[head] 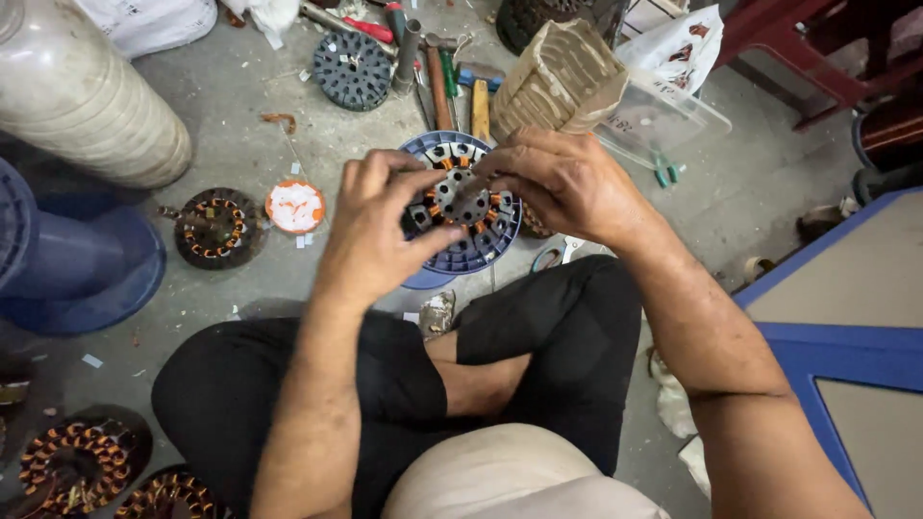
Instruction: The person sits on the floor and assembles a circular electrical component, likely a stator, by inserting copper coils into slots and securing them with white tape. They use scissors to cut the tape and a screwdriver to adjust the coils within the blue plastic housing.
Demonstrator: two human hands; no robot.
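Observation:
I sit cross-legged on a concrete floor, and both hands hold a round motor stator [465, 205] with dark slots and copper-orange windings, raised over a blue round plastic holder [478, 252]. My left hand [378, 229] grips the stator's left side, thumb across its front. My right hand [567, 183] closes on its right and upper edge, fingertips pinching near the top.
Another wound stator [217, 227] and an orange lid of white pieces [295, 206] lie left. Hand tools [444, 82], a dark stator core [353, 69] and a stack of paper pieces [562, 82] lie ahead. A blue stool [67, 255] stands left, more wound stators [77, 466] bottom left, a blue-edged board [846, 327] right.

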